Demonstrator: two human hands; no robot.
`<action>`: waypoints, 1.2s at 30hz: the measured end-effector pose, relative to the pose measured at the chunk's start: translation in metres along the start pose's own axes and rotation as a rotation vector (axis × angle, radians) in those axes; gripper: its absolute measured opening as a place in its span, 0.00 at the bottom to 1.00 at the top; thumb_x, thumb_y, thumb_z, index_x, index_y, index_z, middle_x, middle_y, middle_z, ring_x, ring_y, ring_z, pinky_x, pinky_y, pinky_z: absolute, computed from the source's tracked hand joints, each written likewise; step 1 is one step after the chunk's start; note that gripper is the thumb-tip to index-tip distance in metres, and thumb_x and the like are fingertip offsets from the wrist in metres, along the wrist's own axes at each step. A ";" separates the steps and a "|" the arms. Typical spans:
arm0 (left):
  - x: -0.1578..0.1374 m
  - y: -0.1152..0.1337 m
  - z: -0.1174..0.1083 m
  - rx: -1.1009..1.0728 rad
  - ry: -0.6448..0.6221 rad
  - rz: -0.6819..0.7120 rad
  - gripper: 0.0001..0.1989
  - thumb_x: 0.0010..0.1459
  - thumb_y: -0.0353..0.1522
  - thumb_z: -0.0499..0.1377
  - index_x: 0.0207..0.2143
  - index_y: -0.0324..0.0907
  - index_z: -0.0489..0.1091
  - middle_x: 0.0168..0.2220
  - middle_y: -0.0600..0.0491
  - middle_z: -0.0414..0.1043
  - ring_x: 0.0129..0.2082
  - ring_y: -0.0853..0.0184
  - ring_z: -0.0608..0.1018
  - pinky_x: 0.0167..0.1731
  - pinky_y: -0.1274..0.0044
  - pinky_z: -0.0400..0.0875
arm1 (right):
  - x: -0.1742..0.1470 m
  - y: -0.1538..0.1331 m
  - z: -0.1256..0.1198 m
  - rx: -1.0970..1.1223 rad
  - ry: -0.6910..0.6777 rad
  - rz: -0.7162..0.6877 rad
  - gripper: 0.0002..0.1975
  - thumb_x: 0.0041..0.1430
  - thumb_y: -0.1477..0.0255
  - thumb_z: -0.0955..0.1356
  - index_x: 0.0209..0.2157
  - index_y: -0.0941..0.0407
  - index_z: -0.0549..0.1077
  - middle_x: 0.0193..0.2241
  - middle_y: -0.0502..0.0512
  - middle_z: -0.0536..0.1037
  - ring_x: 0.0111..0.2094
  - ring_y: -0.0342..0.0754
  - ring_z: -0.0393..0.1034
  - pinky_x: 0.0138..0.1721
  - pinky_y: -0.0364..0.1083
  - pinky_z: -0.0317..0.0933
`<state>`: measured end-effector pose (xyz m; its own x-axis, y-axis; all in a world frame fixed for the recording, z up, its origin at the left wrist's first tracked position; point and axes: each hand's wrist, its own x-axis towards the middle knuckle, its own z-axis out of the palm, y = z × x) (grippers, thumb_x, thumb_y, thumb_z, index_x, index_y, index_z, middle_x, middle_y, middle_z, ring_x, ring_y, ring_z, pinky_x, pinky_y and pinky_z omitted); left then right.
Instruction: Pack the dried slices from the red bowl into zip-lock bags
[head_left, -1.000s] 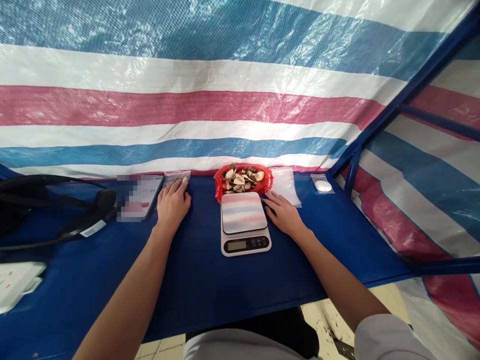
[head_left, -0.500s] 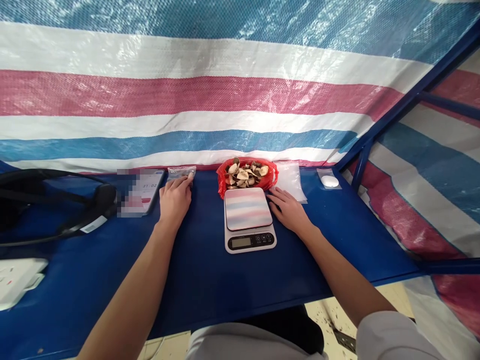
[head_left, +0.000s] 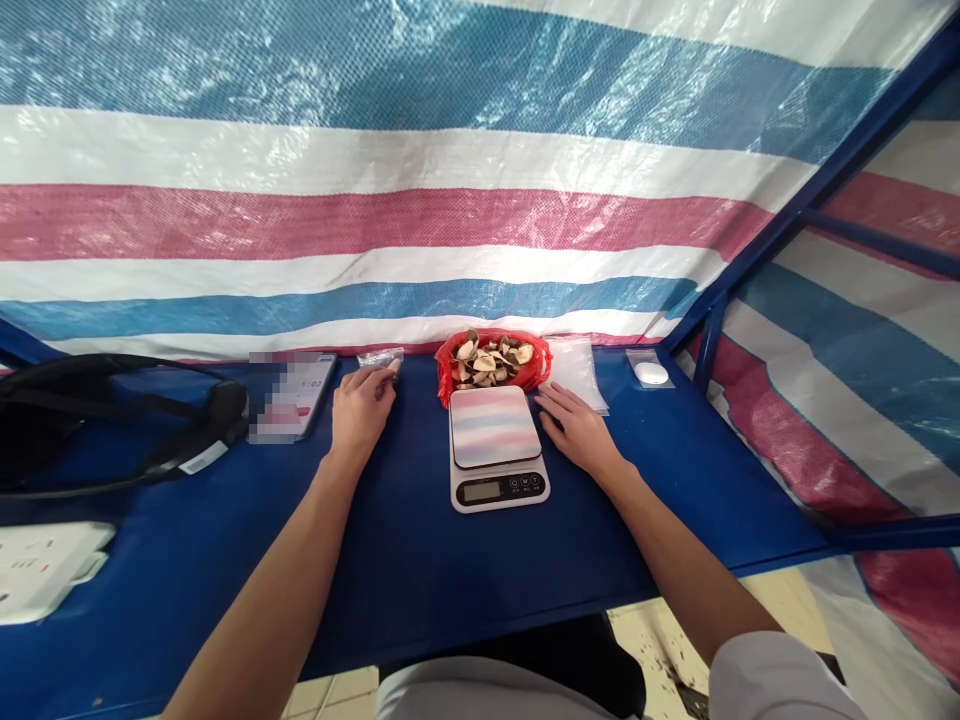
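Observation:
On the blue table, my left hand (head_left: 364, 408) rests with its fingers curled in at the near edge of a small clear zip bag (head_left: 381, 357). A pale bit shows at the fingertips, but what they grip is hidden. My right hand (head_left: 576, 425) lies flat, fingers apart and empty, just right of a white kitchen scale (head_left: 497, 450). The scale's plate is bare and its display looks blank. Behind the scale sits a red plastic bag (head_left: 445, 376), open at the top, full of dried brown-and-cream slices (head_left: 491, 360). Flat clear plastic bags (head_left: 579, 372) lie beyond my right hand.
Left of my left hand lies a phone (head_left: 313, 385), partly blurred out. A black headset-like strap (head_left: 221, 415) and a white power strip (head_left: 45, 570) are farther left. A white rounded case (head_left: 651, 373) sits at right. Striped sheeting (head_left: 420, 220) rises behind the table.
My left hand's fingers have curled in from a flatter pose on the small bag. My right hand stays beside the scale. The view has tilted slightly upward.

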<state>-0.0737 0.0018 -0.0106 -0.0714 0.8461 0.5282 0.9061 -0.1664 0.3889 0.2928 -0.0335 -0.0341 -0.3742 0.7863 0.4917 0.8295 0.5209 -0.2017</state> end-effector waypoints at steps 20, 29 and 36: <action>-0.003 0.082 -0.006 -1.131 0.007 -0.242 0.18 0.48 0.42 0.73 0.38 0.42 0.79 0.42 0.47 0.82 0.44 0.58 0.82 0.46 0.68 0.77 | 0.065 -0.065 -0.009 0.357 0.173 0.113 0.19 0.70 0.67 0.62 0.57 0.50 0.77 0.58 0.53 0.78 0.60 0.52 0.72 0.61 0.51 0.69; -0.018 0.078 0.003 -1.403 -0.201 -0.359 0.17 0.44 0.39 0.74 0.37 0.43 0.78 0.40 0.50 0.81 0.36 0.64 0.82 0.36 0.74 0.76 | 0.075 -0.067 0.017 0.901 0.169 0.315 0.20 0.67 0.62 0.67 0.57 0.51 0.75 0.56 0.54 0.79 0.58 0.53 0.74 0.59 0.53 0.71; -0.022 0.082 -0.002 -1.481 -0.303 -0.400 0.18 0.45 0.38 0.75 0.37 0.43 0.78 0.36 0.53 0.80 0.31 0.66 0.80 0.33 0.75 0.74 | 0.072 -0.067 0.010 1.220 0.143 0.419 0.21 0.56 0.55 0.74 0.47 0.53 0.81 0.46 0.55 0.84 0.47 0.55 0.81 0.46 0.54 0.79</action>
<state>0.0008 -0.0317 0.0108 0.0501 0.9917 0.1181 -0.3654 -0.0919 0.9263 0.2061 -0.0083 0.0069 -0.0703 0.9591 0.2741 -0.0673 0.2696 -0.9606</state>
